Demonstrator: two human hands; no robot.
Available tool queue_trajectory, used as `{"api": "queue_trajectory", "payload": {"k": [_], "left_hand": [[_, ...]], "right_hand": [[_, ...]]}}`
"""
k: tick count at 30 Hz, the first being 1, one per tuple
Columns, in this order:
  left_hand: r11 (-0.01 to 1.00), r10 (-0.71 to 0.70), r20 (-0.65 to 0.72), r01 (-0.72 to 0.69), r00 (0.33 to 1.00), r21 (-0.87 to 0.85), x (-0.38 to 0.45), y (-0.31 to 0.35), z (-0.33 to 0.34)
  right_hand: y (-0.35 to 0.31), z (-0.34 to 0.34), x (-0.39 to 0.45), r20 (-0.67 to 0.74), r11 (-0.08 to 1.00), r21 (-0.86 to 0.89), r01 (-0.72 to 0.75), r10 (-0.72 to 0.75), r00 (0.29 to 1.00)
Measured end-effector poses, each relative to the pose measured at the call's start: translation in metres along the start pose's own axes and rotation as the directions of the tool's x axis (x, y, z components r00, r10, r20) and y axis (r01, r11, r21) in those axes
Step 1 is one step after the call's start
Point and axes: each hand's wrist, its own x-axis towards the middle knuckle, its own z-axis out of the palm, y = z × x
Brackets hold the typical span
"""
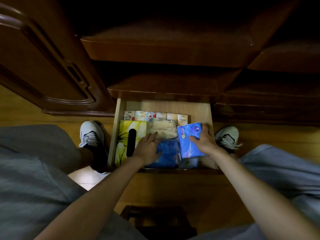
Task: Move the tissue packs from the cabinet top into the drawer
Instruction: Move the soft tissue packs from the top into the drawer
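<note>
Drawer (119, 135) of pale wood stands pulled out, a yellow flowered tissue box (124, 135) at its left. Left hand (147, 148) lies flat on a crumpled blue tissue pack (168, 153); right hand (202, 141) grips an upright blue tissue pack (188, 141) inside the drawer's right side.

Drawer (207, 135): pale wood, pulled open. Contents: a row of small white tissue packs (155, 116) upright along the back wall; yellow flower-print tissue box (124, 134) flat at left; cream soft pack (162, 129) flat at centre; blue tissue pack (167, 153) at front; second blue pack (189, 141) tilted, at right, raised above the others.
</note>
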Motion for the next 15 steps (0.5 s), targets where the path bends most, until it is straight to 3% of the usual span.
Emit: {"api": "queue_trajectory", "payload": {"k": [3, 4, 5, 7, 10, 13, 15], "left_hand": [[0.958, -0.091, -0.096, 0.061, 0.991, -0.280, 0.000, 0.005, -0.014], [0.875, -0.161, -0.094, 0.098, 0.982, -0.473, 0.001, 0.008, -0.022], [0.724, -0.227, -0.046, 0.137, 0.973, -0.676, 0.001, 0.013, -0.033], [0.439, -0.275, 0.073, 0.193, 0.959, -0.877, 0.002, 0.016, -0.053], [0.295, -0.365, 0.128, 0.244, 0.922, -0.924, 0.007, 0.005, -0.067], [0.116, -0.517, 0.150, 0.242, 0.843, -0.963, 0.005, -0.013, -0.066], [0.253, -0.595, 0.101, 0.304, 0.798, -0.919, -0.001, -0.022, -0.067]], "right_hand": [[-0.009, -0.004, 0.010, -0.068, 0.984, 0.178, -0.002, 0.014, 0.998], [-0.017, -0.003, 0.012, -0.046, 0.944, 0.330, -0.024, 0.042, 0.998], [-0.027, 0.001, 0.013, -0.001, 0.878, 0.476, -0.055, 0.063, 0.998], [-0.055, 0.013, 0.010, 0.107, 0.781, 0.616, -0.101, 0.044, 0.993], [-0.097, 0.036, -0.001, 0.278, 0.812, 0.563, -0.155, -0.010, 0.960], [-0.119, 0.053, -0.010, 0.541, 0.856, 0.437, -0.276, -0.005, 0.841], [-0.127, 0.060, -0.010, 0.612, 0.825, 0.462, -0.326, -0.031, 0.790]]}}
